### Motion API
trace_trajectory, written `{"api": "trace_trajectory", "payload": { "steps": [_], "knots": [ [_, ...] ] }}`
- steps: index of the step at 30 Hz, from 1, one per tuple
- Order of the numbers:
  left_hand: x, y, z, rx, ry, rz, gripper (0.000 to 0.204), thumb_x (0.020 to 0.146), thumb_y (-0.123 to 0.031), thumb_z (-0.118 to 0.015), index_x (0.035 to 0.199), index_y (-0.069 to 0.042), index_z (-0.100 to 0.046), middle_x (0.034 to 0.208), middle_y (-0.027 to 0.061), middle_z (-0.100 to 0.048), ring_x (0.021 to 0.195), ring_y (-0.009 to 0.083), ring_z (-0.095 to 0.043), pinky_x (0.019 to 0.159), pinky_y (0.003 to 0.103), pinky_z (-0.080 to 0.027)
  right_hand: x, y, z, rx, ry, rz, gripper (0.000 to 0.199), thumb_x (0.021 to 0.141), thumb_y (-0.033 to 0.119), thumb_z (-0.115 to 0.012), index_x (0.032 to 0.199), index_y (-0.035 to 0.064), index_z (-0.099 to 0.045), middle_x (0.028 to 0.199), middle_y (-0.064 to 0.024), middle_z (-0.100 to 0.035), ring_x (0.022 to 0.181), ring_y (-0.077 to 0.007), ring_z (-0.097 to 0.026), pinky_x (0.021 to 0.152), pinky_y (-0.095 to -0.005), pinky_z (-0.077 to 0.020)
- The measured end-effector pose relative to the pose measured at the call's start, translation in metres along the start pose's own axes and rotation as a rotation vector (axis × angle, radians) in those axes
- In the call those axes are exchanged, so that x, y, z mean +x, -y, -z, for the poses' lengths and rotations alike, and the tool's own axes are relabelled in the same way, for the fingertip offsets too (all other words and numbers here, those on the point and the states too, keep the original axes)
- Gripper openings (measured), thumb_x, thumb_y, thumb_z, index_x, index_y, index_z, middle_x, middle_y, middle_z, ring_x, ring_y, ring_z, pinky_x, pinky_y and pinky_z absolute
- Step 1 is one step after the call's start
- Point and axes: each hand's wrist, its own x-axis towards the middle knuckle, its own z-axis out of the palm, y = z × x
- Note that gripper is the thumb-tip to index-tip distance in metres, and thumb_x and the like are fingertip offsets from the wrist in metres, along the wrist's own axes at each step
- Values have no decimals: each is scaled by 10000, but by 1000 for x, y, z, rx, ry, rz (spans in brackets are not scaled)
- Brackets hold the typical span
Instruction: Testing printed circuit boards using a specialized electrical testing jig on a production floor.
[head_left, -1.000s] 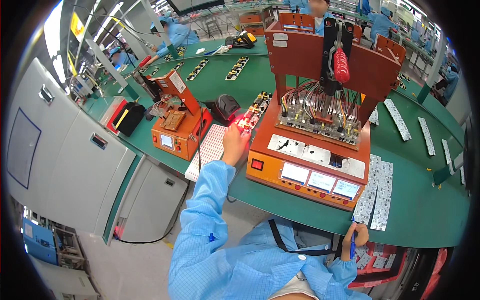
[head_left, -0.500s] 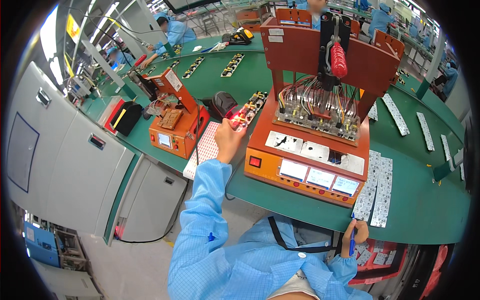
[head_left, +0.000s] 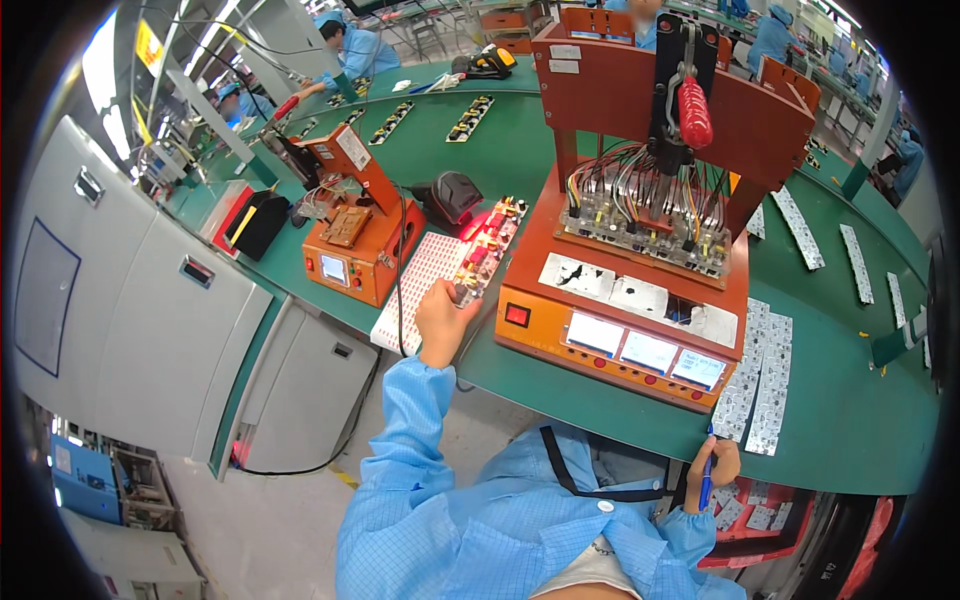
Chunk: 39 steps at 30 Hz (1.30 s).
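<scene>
Where the bench edge runs nearest, the right hand is closed around a blue pen, low at the near right, just above a red tray of small boards.
Left hand: fingers pinched on the near end of a long circuit board, which lies lit red across a white gridded mat, its far end under a black scanner.
White panels: two strips flat on the green table, just right of the big tester.
Big orange tester: centre, three pale displays along its near face, a red button at the near left corner, coloured wires above, a red-handled lever on its upright back.
Small orange tester: left of the mat, one small display on its near face.
Black box: further left, near the table edge.
Grey cabinets: left, below the table.
Far table: rows of boards, with people in blue coats at work beyond.
</scene>
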Motion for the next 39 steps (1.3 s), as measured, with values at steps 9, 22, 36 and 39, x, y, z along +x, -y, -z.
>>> {"api": "trace_trajectory", "payload": {
  "steps": [9, 22, 36, 39],
  "knots": [
    [1, 0, 1, -1, 62, 32, 424, 631, -261, -835, 796, -67, -496, 694, 89, -560, 663, 292, -572, 570, 407, -425, 0, 0, 2, -32, 18, 56, 186, 794, -38, -617, 674, 21, -488, 595, -112, -503, 493, -248, -496, 478, -342, -376],
    [102, -65, -42, 95, 29, -259, 416, 682, -298, -769, 884, -51, -501, 708, 151, -605, 687, 359, -604, 571, 474, -454, -1, 0, 3, -49, 30, -19, 229, 805, 48, -612, 594, 33, -525, 613, -121, -527, 527, -298, -517, 493, -384, -390],
    [294, 32, -97, -193, -128, -456, 371, 854, -87, -532, 1175, 87, -466, 1149, 219, -514, 1083, 321, -497, 938, 358, -383, 239, -34, 1, 132, 327, -20, 257, 932, 163, -547, 722, 19, -510, 601, -105, -500, 540, -181, -520, 526, -333, -388],
    [200, -133, -14, -883, 53, -64, 425, 922, -144, -532, 1279, 51, -408, 1299, 178, -462, 1217, 285, -462, 1038, 367, -341, 282, -163, -48, -290, 314, 165, 217, 818, 185, -662, 904, 64, -503, 779, -142, -564, 746, -350, -562, 642, -430, -433]
  ]
}}
